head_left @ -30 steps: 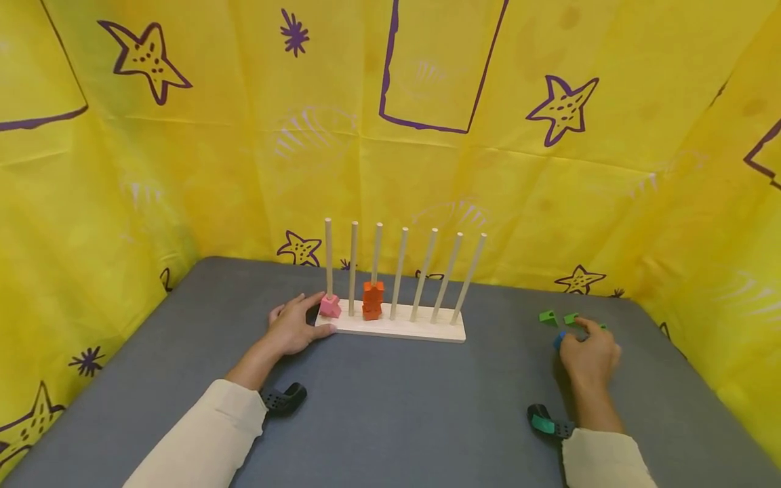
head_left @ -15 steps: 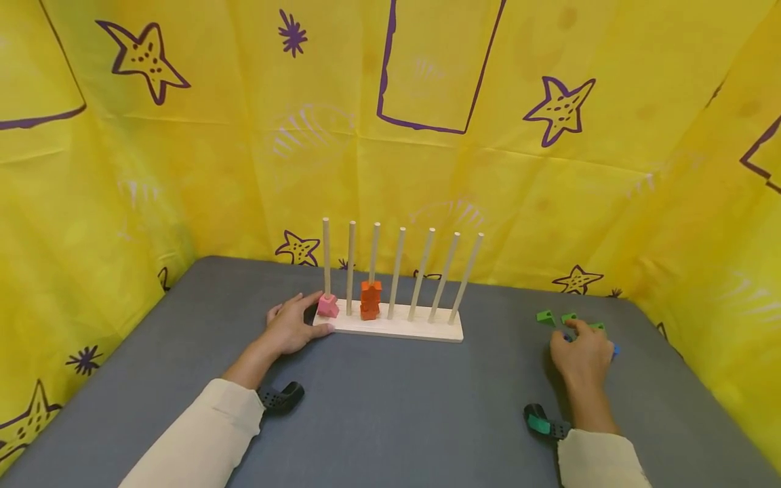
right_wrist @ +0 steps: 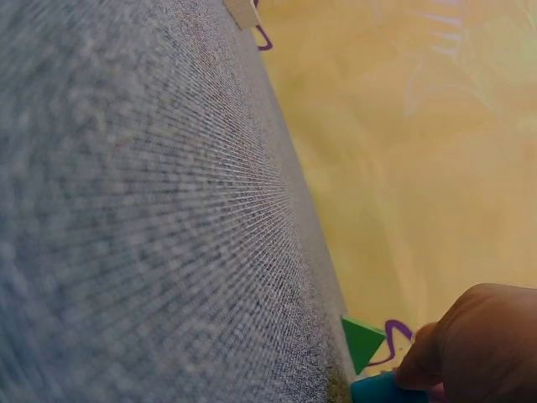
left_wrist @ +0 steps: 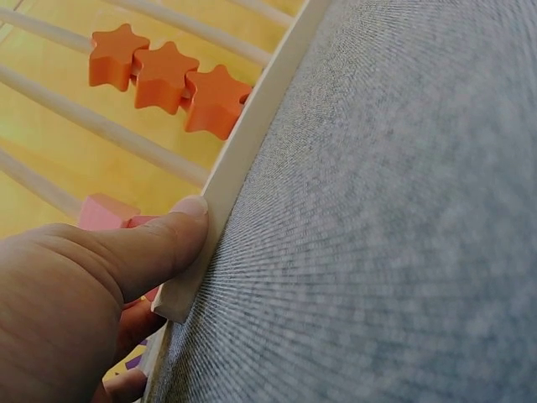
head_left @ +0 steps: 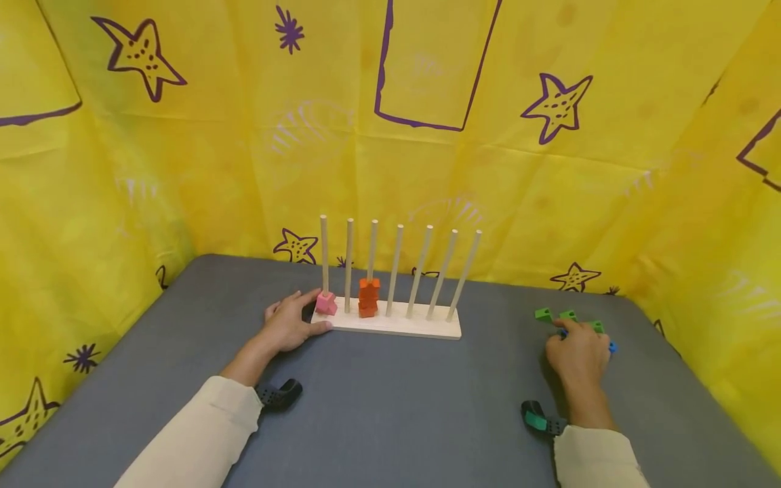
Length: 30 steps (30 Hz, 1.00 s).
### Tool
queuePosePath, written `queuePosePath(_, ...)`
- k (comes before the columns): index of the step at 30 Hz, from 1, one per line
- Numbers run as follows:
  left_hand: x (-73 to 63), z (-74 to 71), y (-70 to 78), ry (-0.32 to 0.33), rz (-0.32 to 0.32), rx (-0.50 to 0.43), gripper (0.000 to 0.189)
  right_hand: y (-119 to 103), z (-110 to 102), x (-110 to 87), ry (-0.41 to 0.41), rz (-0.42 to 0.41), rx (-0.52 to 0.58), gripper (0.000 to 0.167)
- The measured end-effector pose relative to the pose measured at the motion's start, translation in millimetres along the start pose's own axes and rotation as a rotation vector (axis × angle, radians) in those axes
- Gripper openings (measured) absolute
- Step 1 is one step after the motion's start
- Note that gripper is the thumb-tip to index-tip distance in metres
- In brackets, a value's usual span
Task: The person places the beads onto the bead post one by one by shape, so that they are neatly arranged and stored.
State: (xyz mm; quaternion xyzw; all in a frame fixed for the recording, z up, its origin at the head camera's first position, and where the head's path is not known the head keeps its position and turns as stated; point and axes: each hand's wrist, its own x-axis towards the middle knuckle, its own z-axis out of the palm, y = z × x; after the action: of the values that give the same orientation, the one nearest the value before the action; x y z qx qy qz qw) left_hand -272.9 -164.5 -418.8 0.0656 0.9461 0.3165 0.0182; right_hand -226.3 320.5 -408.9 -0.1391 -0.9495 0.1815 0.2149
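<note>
My left hand (head_left: 285, 325) grips the left end of a wooden peg board (head_left: 421, 328), its thumb along the front edge and its fingers behind. Right beside that hand, a pink block (head_left: 326, 304) sits at the bottom of the leftmost peg. Three orange stars (left_wrist: 166, 77) are stacked on the third peg. Off to the right, my right hand (head_left: 578, 356) reaches down to the table and pinches a blue block (right_wrist: 388, 388), which the hand mostly covers in the head view. Another blue block (head_left: 613, 347) shows at the hand's right side.
Just beyond the right hand lie green blocks (head_left: 543, 314), one of them partly behind the fingers. Bare upright pegs (head_left: 434, 285) stand along the board's right part. A yellow patterned cloth (head_left: 427, 169) hangs behind the grey table (head_left: 390, 420).
My right hand has shifted slightly left over the blue blocks, uncovering one blue block at its right and more of a green one. The left hand stays on the peg board.
</note>
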Motion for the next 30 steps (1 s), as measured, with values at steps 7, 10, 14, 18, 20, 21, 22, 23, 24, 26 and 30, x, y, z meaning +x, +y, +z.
queuePosePath(7, 0.0, 1.9, -2.1, 0.0, 0.003, -0.001, 0.083, -8, -3, 1.0, 0.029, -0.011, 0.159, 0.035)
queuePosePath(10, 2.2, -0.5, -3.0, 0.005, 0.013, 0.005, 0.083, -14, -7, 2.6, 0.014, -0.028, 0.25, 0.038)
queuePosePath(14, 3.4, -2.2, -3.0, -0.003, 0.019, 0.005, 0.084, -23, -13, 2.7, 0.027, -0.052, 0.3, 0.04)
queuePosePath(18, 1.7, -3.5, -4.1, 0.0, 0.019, 0.005, 0.085, -37, -22, 2.8, 0.1, -0.086, 0.376, 0.039)
queuePosePath(20, 1.4, -3.7, -4.1, 0.0, 0.021, -0.001, 0.085, -46, -29, 2.2, 0.149, -0.096, 0.414, 0.038)
queuePosePath(21, 1.6, -3.3, -3.9, -0.002, 0.023, -0.004, 0.085, -50, -32, 1.5, 0.172, -0.099, 0.43, 0.038)
queuePosePath(22, 1.7, -3.0, -3.8, -0.004, 0.024, -0.006, 0.085, -53, -35, 0.6, 0.19, -0.103, 0.446, 0.038)
queuePosePath(23, 1.7, -2.7, -3.6, -0.005, 0.024, -0.007, 0.085, -57, -39, -0.4, 0.202, -0.105, 0.464, 0.038)
queuePosePath(24, 1.7, -2.4, -3.5, -0.006, 0.022, -0.007, 0.085, -62, -42, -1.8, 0.207, -0.106, 0.483, 0.038)
queuePosePath(26, 1.2, -1.8, -3.6, -0.005, 0.017, -0.001, 0.085, -69, -49, -4.4, 0.198, -0.105, 0.525, 0.039)
queuePosePath(30, 1.1, 1.3, -3.3, -0.003, 0.02, -0.004, 0.084, -83, -61, -9.1, 0.178, -0.11, 0.632, 0.04)
